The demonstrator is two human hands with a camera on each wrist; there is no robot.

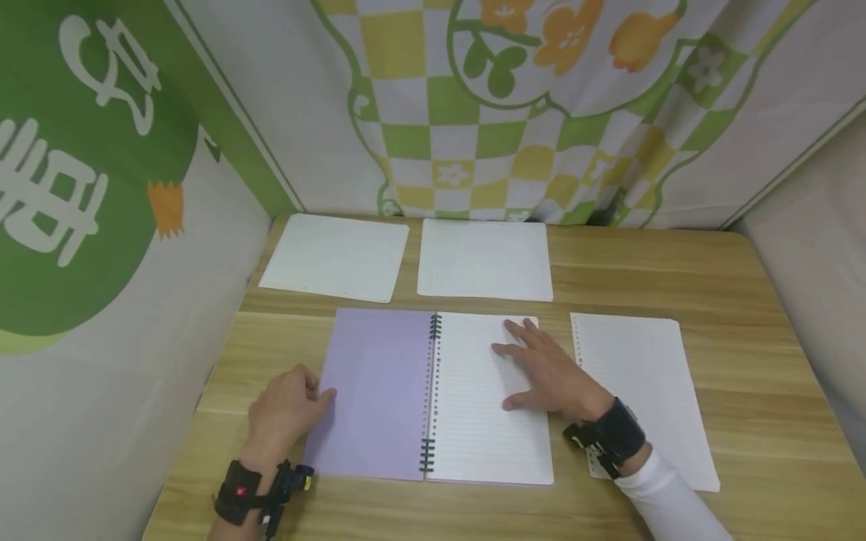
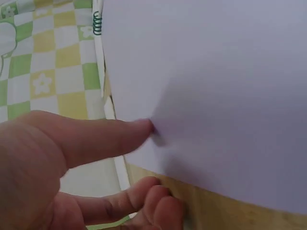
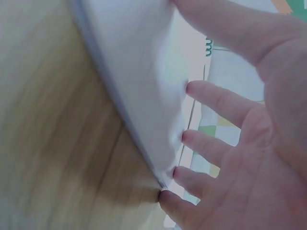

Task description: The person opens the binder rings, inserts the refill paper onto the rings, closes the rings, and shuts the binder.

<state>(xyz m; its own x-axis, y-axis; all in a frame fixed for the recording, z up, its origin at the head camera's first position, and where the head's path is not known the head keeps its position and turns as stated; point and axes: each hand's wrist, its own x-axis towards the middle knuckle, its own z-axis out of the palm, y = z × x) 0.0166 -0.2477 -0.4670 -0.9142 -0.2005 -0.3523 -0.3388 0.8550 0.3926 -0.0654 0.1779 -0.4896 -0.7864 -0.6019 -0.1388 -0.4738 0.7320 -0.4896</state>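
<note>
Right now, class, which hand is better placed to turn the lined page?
Probably the right hand: its spread fingers touch the lined page, near its outer edge. The left hand sits across the spiral, its thumb on the purple cover.

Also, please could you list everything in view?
Spiral notebook: 1, lilac left, white lined right, open mid-table
Loose sheets: 3, white, two behind notebook, one at right
Table: 1, brown, under notebook
Back cloth: 1, white, green, yellow, orange, behind table
Left cloth: 1, green and white, left side
Right backdrop: 1, pale, right side
Wristbands with devices: 2, black, one per wrist
Sleeve: 1, white, right arm
Left grip: 1, bare, thumb on lilac side
Right grip: 1, bare, spread on white page
</note>
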